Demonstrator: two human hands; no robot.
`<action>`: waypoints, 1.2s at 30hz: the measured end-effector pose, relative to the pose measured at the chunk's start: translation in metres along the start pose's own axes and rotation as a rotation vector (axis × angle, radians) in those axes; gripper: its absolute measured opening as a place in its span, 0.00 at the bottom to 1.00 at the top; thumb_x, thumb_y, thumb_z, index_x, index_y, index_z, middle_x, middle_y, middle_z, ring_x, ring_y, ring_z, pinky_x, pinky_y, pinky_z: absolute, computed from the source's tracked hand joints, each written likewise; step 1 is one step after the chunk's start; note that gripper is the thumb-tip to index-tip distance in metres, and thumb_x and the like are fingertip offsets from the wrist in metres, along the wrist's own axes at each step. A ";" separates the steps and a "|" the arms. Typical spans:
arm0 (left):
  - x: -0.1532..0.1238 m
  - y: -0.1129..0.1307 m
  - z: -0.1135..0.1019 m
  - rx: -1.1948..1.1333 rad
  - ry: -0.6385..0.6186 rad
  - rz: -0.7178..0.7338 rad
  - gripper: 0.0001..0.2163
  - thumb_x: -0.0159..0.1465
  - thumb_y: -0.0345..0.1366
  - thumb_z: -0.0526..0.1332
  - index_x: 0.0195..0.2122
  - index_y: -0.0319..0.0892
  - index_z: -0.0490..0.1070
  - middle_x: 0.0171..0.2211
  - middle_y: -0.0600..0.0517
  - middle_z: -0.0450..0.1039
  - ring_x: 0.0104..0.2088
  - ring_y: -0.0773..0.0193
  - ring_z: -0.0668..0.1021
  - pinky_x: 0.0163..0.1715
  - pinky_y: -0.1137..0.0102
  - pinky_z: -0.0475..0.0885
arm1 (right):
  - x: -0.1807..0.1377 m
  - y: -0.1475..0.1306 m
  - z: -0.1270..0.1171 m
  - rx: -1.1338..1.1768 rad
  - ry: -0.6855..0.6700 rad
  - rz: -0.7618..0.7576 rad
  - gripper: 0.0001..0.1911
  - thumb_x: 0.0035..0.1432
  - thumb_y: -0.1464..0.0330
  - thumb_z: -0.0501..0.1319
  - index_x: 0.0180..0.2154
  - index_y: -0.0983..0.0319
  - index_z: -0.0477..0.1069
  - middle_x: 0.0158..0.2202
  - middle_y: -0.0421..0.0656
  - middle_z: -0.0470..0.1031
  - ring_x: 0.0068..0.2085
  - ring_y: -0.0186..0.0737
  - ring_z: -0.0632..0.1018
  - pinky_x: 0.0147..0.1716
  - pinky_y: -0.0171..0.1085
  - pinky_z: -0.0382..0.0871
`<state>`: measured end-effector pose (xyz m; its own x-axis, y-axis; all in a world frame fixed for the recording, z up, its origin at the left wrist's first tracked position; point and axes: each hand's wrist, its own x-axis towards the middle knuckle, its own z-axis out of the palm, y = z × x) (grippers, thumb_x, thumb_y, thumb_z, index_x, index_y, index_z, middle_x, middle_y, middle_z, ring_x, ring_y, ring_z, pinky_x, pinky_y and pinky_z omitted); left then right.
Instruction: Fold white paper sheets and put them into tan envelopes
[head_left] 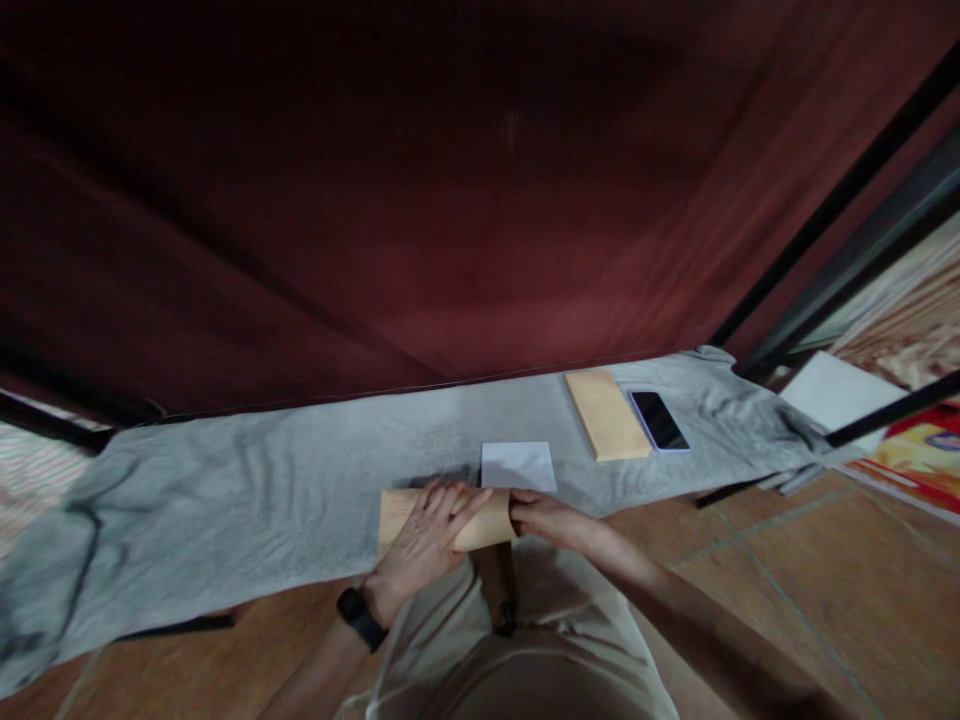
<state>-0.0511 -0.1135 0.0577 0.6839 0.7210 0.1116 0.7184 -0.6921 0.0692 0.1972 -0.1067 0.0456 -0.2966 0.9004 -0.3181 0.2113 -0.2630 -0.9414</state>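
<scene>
A tan paper envelope (489,520) lies across the front edge of the cloth-covered surface, above my lap. My left hand (429,530), a black watch on its wrist, grips the envelope from above, its fingers across the top face and thumb toward the right. At the envelope's right end the paper bulges up into an opening. My right hand (538,518) reaches into that opening; its fingertips are hidden inside, so their grip does not show. Just beyond the envelope is a white sheet of paper (517,465), its near edge partly covered.
A stack of tan envelopes (607,415) lies to the right, beside a phone (660,420) with a dark screen. Grey cloth (300,480) covers the narrow surface. A dark red curtain (465,250) hangs behind it, with dark metal bars (847,210) at the right.
</scene>
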 end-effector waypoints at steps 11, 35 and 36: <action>-0.021 -0.037 0.006 -0.039 0.151 -0.213 0.46 0.59 0.38 0.64 0.72 0.46 0.36 0.56 0.42 0.67 0.58 0.46 0.71 0.62 0.49 0.60 | 0.027 0.022 -0.054 -0.735 0.602 0.175 0.16 0.60 0.60 0.64 0.45 0.64 0.70 0.48 0.54 0.75 0.50 0.50 0.78 0.45 0.40 0.70; -0.025 -0.040 0.007 -0.016 0.144 -0.218 0.45 0.59 0.40 0.64 0.72 0.46 0.38 0.58 0.42 0.67 0.59 0.45 0.71 0.62 0.48 0.60 | 0.048 0.032 -0.036 -0.469 0.707 0.126 0.10 0.54 0.72 0.62 0.41 0.61 0.70 0.39 0.48 0.78 0.44 0.46 0.79 0.40 0.37 0.69; -0.026 -0.040 0.007 -0.016 0.147 -0.220 0.45 0.59 0.40 0.64 0.72 0.46 0.37 0.58 0.42 0.67 0.59 0.45 0.70 0.62 0.48 0.60 | 0.049 0.032 -0.036 -0.437 0.699 0.112 0.11 0.54 0.72 0.62 0.42 0.61 0.70 0.38 0.47 0.78 0.42 0.45 0.80 0.39 0.36 0.69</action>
<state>-0.0969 -0.1047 0.0447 0.4851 0.8423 0.2350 0.8447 -0.5209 0.1231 0.2232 -0.0589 0.0037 0.3639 0.9225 -0.1290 0.5909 -0.3356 -0.7336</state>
